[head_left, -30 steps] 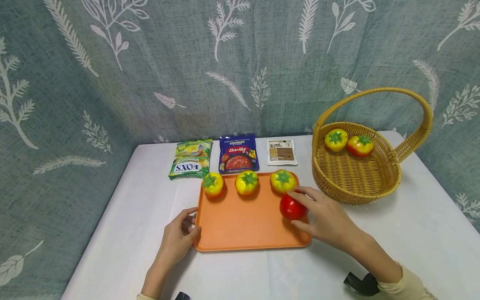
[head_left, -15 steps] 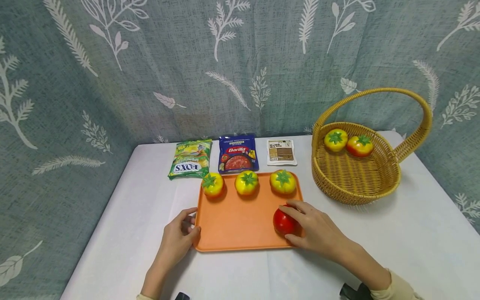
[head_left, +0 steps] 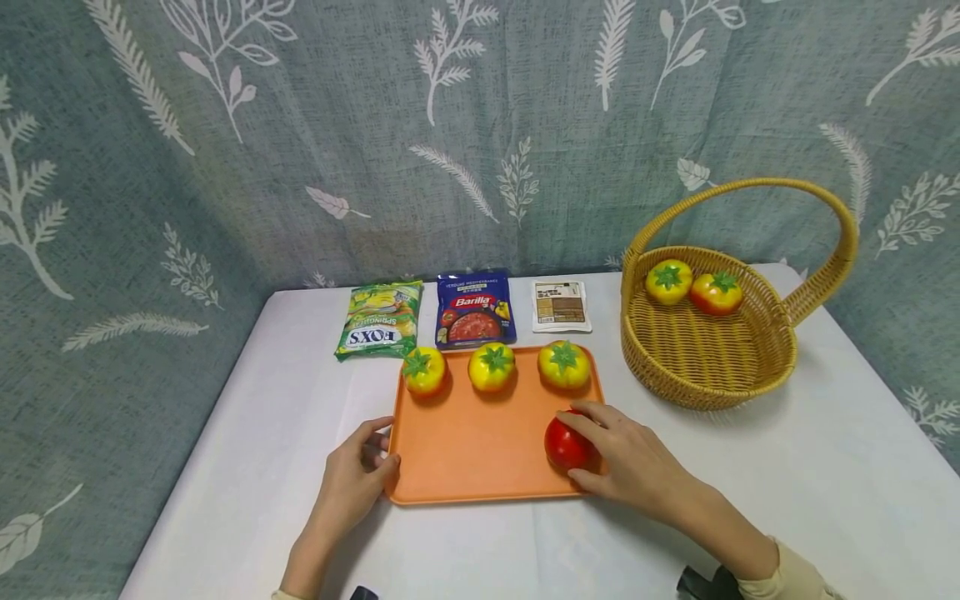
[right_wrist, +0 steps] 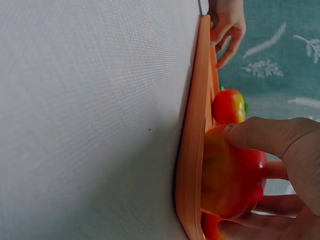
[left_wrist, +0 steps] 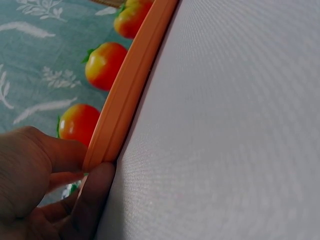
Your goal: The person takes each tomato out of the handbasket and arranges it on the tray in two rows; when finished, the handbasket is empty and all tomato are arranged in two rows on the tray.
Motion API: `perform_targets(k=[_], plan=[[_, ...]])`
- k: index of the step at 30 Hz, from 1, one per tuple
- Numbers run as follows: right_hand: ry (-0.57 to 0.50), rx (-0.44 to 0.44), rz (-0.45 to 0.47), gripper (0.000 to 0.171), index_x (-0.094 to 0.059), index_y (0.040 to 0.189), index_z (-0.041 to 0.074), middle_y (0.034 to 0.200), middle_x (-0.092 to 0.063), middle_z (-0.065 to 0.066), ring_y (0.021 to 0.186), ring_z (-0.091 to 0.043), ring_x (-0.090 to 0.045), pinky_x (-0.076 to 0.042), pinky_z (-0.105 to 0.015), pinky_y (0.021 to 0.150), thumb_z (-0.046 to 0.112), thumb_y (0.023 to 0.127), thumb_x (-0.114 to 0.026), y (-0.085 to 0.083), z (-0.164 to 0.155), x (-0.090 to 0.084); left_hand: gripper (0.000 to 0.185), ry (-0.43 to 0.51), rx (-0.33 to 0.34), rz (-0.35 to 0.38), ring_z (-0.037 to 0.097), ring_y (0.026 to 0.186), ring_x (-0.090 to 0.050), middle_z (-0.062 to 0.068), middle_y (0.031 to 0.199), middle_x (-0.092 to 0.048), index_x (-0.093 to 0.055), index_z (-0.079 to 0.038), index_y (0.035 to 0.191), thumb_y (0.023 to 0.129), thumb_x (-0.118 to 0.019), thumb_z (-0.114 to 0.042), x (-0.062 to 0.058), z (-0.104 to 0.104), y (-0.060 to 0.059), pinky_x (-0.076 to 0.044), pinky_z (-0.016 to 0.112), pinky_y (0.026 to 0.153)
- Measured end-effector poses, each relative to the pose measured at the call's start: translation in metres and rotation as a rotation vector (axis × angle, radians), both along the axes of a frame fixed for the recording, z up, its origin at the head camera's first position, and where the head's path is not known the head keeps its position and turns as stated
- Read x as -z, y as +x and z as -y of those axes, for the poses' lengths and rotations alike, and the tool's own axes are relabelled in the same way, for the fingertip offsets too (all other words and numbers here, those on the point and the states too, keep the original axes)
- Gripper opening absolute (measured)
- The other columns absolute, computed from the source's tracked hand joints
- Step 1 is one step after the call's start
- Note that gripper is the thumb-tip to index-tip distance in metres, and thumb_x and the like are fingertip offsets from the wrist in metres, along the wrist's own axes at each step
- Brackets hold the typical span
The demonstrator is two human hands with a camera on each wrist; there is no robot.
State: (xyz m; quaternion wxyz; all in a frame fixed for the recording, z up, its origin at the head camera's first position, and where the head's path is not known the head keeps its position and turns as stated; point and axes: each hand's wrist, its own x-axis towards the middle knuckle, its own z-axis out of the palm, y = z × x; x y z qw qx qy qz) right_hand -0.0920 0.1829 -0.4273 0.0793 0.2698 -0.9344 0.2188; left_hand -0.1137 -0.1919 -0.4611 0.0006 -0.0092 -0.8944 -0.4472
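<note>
With thumb and fingers, my left hand (head_left: 351, 473) pinches the left rim of an orange tray (head_left: 480, 454); the left wrist view shows the grip at the tray's corner. A red tomato (head_left: 564, 440) is held in my right hand (head_left: 636, 460), low over the tray's front right part. Seen from the right wrist, the tomato (right_wrist: 232, 172) sits just inside the tray wall, thumb on one side and fingers on the other. Whether it touches the tray floor I cannot tell. Along the back of the tray stand three yellow-red tomatoes with green leaf tops, at left (head_left: 425, 372), middle (head_left: 491, 367) and right (head_left: 564, 365).
To the right of the tray stands a wicker basket (head_left: 671, 379) with a tall arched handle and two tomatoes inside. Behind the tray lie a green Fox's packet (head_left: 380, 318), a blue Barilla pouch (head_left: 476, 308) and a small beige packet (head_left: 561, 306). A patterned curtain (head_left: 375, 150) hangs behind.
My right hand has brought the red tomato nearer and slightly left, from beside the back right tomato to the tray's front right part, then stayed almost still. My left hand keeps its place.
</note>
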Motion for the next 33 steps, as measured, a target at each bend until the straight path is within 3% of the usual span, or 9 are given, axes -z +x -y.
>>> perform_targets(k=[18,33], plan=[[-0.021,0.005,-0.018,0.078,-0.061,0.134,0.01,0.134,-0.057,-0.016,0.113,-0.03,-0.061,-0.056,-0.046,0.085,0.039,0.069,-0.091,-0.002,-0.004,-0.007,0.051,0.003,0.011,-0.013,0.016,0.072,-0.057,0.008,0.098,-0.06,-0.061,-0.007,0.132,0.083,-0.07,0.004,0.0,0.0,0.0,-0.052,0.028,0.047],[-0.03,0.045,-0.091,0.07,-0.062,0.133,0.006,0.132,-0.059,-0.013,0.119,-0.032,-0.058,-0.051,-0.052,0.093,0.036,0.075,-0.087,-0.006,-0.024,-0.025,0.051,0.015,0.012,-0.048,0.013,0.07,-0.057,0.007,0.096,-0.061,-0.062,-0.007,0.13,0.081,-0.07,0.006,0.002,0.001,0.0,-0.051,0.029,0.046]])
